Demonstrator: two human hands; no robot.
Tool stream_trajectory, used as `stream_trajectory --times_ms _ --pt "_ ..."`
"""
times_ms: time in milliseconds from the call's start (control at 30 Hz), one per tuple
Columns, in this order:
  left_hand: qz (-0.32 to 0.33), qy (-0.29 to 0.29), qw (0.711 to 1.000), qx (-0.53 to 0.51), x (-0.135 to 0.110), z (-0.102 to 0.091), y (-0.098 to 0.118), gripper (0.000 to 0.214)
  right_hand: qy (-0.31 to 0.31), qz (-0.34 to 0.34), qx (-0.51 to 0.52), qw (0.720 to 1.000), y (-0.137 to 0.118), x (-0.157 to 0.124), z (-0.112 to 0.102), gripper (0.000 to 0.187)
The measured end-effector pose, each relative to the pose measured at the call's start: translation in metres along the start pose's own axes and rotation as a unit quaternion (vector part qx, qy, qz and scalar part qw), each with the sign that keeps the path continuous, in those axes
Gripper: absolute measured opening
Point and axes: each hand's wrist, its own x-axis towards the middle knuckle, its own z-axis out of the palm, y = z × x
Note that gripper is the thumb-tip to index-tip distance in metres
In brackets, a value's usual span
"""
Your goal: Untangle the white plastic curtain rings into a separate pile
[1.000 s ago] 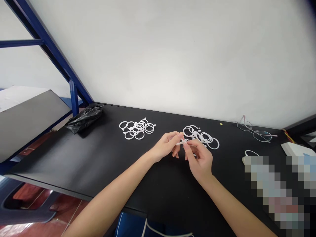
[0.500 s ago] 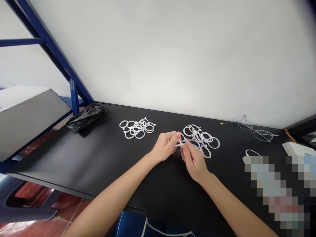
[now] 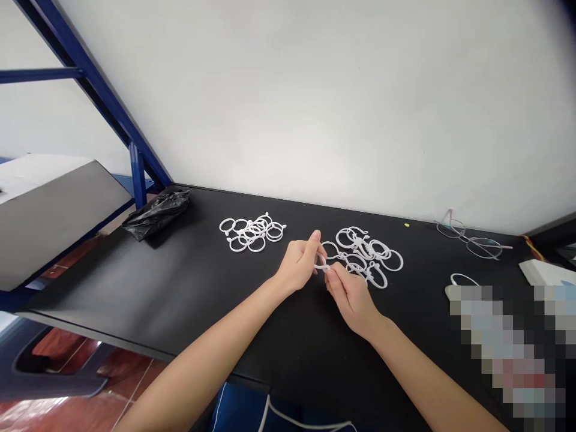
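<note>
Head view is showing a black table (image 3: pixel 180 300) running under a pale wall (image 3: pixel 315 90), with blue frame bars (image 3: pixel 99 96) at the far left. A crumpled black bag (image 3: pixel 156 213) is lying at the table's left end, and eyeglasses (image 3: pixel 472 239) are lying far right. Two heaps of white rings are sitting mid-table: a left heap (image 3: pixel 252 233) and a right heap (image 3: pixel 366 255). The left hand (image 3: pixel 299 267) and right hand (image 3: pixel 351 294) are meeting just before the right heap, both sets of fingers narrowed onto a single white ring (image 3: pixel 323 264), which is sitting pinched between them, just above the table.
</note>
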Motion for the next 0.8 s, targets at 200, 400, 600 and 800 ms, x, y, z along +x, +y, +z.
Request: stream_trajectory --times_ms 200,400,600,800 --pt "-0.009 0.000 1.000 -0.001 -0.0002 -0.0004 0.0007 0.071 -0.003 -0.003 0.006 1.000 -0.0017 0.0005 -0.0002 0.028" --pt "-0.018 -0.020 1.000 0.003 0.0007 -0.0027 -0.0014 0.071 -0.009 -0.009 0.012 1.000 -0.0042 0.0005 -0.0010 0.030" --pt "-0.015 -0.022 1.000 0.004 0.0016 -0.0021 -0.0020 0.069 -0.005 -0.016 0.007 1.000 -0.0044 0.0004 -0.0006 0.030" --pt "-0.017 -0.022 1.000 -0.002 -0.0001 -0.0025 0.0021 0.068 0.000 -0.025 -0.001 1.000 -0.0036 0.0011 -0.0001 0.030"
